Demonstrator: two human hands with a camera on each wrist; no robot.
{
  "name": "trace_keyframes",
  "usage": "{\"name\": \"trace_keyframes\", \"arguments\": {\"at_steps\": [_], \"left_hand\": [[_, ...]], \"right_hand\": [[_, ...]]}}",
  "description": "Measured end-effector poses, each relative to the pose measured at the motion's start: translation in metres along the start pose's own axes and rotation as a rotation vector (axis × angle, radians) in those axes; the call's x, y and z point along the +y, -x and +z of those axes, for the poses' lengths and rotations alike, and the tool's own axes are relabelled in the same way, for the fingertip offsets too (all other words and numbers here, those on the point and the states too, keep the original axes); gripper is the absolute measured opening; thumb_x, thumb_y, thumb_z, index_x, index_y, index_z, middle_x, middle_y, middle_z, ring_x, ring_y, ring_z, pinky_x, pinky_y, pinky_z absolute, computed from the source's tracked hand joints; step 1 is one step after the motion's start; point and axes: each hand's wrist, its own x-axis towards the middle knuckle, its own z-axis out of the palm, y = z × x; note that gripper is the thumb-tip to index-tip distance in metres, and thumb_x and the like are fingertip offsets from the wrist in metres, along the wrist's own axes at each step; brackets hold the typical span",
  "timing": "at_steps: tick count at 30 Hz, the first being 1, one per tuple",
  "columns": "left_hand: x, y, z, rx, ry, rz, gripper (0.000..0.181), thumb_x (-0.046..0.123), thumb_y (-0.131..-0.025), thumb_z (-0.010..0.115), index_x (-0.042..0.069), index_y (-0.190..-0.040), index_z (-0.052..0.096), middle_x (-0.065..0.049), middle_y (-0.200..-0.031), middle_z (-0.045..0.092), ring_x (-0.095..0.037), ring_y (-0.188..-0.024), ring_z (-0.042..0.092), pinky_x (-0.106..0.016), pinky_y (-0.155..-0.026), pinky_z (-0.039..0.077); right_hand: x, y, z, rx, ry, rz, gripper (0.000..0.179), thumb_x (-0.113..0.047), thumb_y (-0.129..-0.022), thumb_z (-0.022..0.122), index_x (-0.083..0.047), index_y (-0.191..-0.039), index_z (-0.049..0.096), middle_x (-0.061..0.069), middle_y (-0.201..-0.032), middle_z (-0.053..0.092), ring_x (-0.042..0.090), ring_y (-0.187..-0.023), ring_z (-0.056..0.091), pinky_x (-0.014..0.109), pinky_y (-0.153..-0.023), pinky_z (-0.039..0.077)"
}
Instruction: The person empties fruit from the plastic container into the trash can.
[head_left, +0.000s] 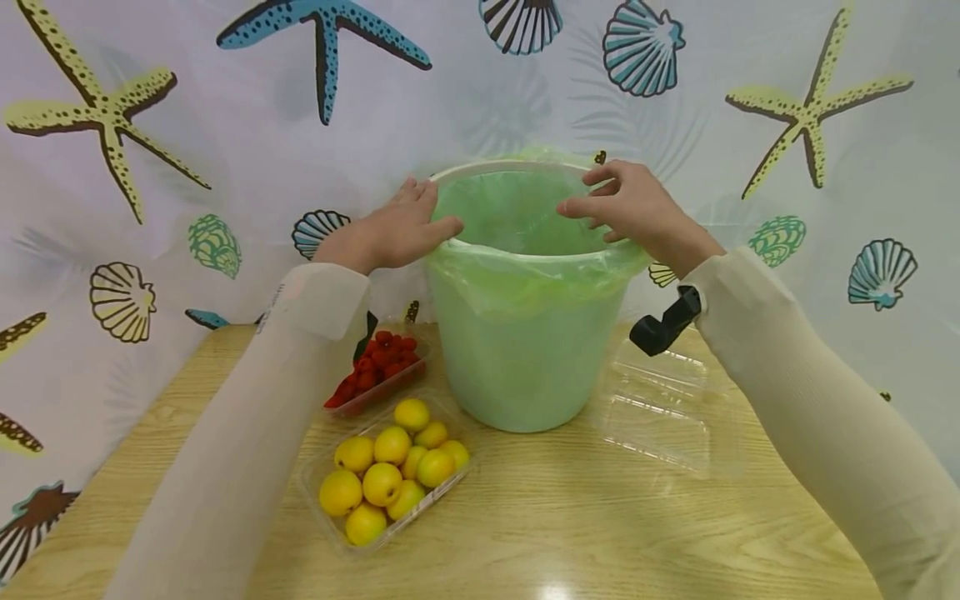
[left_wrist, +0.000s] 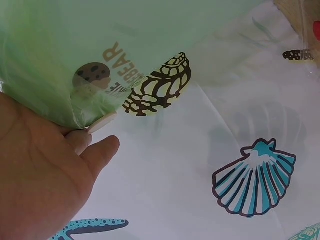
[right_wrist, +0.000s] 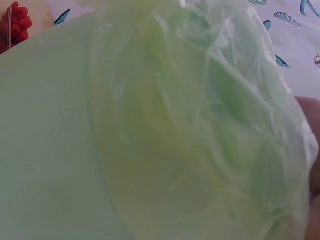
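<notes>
I am seeing the green bucket [head_left: 525, 367] standing between both hands, a thin yellow-green liner [head_left: 517, 282] hanging over its rim. The left hand [head_left: 393, 229] is resting at the rim, fingers extended, thumb spread; in its wrist view the fingers are partly disappearing behind film. The right hand [head_left: 637, 204] is curving loosely over the opposite rim; I am not managing to tell whether it is pinching the liner, as film is hiding most of it in its wrist view. Below the left hand, yellow fruit [head_left: 382, 483] and red berries [head_left: 384, 358] are lying in clear trays. Below the right, transparent containers [head_left: 656, 425] are barely showing their outlines.
</notes>
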Motion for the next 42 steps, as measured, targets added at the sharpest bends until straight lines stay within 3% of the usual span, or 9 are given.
{"name": "trace_keyframes", "arguments": {"at_steps": [5,11,14,18,25,35,42], "left_hand": [[0.001,0.000,0.001,0.000,-0.001,0.002,0.077,0.048,-0.101,0.024,0.001,-0.150,-0.014,-0.016,-0.158,-0.018,-0.028,-0.145,-0.023,-0.049,-0.119,-0.005],[0.001,0.001,0.000,0.003,-0.002,0.003,0.077,0.047,-0.101,0.024,0.001,-0.150,-0.014,-0.016,-0.158,-0.018,-0.028,-0.145,-0.023,-0.048,-0.119,-0.004],[0.000,0.002,0.000,0.002,0.001,0.004,0.077,0.047,-0.101,0.023,0.001,-0.150,-0.014,-0.016,-0.158,-0.019,-0.028,-0.145,-0.023,-0.048,-0.119,-0.004],[0.000,0.002,-0.001,0.001,0.006,0.002,0.077,0.047,-0.101,0.024,0.002,-0.150,-0.014,-0.015,-0.158,-0.019,-0.028,-0.144,-0.024,-0.049,-0.119,-0.004],[0.000,0.002,-0.001,0.009,-0.002,0.010,0.077,0.047,-0.101,0.025,0.001,-0.150,-0.012,-0.015,-0.159,-0.017,-0.028,-0.145,-0.022,-0.048,-0.119,-0.004],[-0.001,0.000,0.000,0.003,0.017,0.010,0.076,0.047,-0.101,0.025,0.002,-0.150,-0.013,-0.014,-0.159,-0.017,-0.026,-0.145,-0.023,-0.047,-0.119,-0.005],[-0.003,0.001,0.001,0.015,0.025,0.007,0.076,0.046,-0.101,0.025,0.002,-0.150,-0.013,-0.014,-0.159,-0.017,-0.027,-0.145,-0.023,-0.047,-0.119,-0.004]], "right_hand": [[0.002,-0.001,-0.003,0.015,-0.025,0.009,0.063,-0.041,-0.092,0.057,-0.003,-0.140,0.040,0.012,-0.136,0.047,0.024,-0.106,0.057,0.038,-0.091,0.051],[0.004,-0.004,-0.010,0.054,-0.174,0.016,0.052,-0.039,-0.095,0.052,0.000,-0.129,0.052,0.002,-0.091,0.059,0.013,-0.077,0.066,0.023,-0.067,0.055],[0.005,-0.004,-0.013,0.057,-0.263,0.015,0.048,-0.037,-0.094,0.053,0.002,-0.122,0.053,0.000,-0.082,0.059,0.012,-0.072,0.067,0.022,-0.064,0.056],[0.005,-0.003,-0.016,0.059,-0.371,0.034,0.051,-0.038,-0.093,0.054,0.005,-0.120,0.051,0.005,-0.089,0.061,0.012,-0.070,0.068,0.023,-0.063,0.057],[0.006,-0.002,-0.019,0.043,-0.496,0.065,0.063,-0.038,-0.095,0.052,0.003,-0.141,0.037,0.018,-0.123,0.050,0.012,-0.075,0.069,0.021,-0.063,0.056],[0.009,0.001,-0.024,0.014,-0.563,0.076,0.067,-0.038,-0.094,0.056,0.004,-0.140,0.033,0.017,-0.123,0.047,0.015,-0.081,0.068,0.025,-0.067,0.057],[0.008,0.005,-0.029,0.006,-0.606,0.092,0.060,-0.039,-0.089,0.063,0.006,-0.124,0.043,0.014,-0.110,0.055,0.018,-0.078,0.069,0.027,-0.067,0.058]]}}
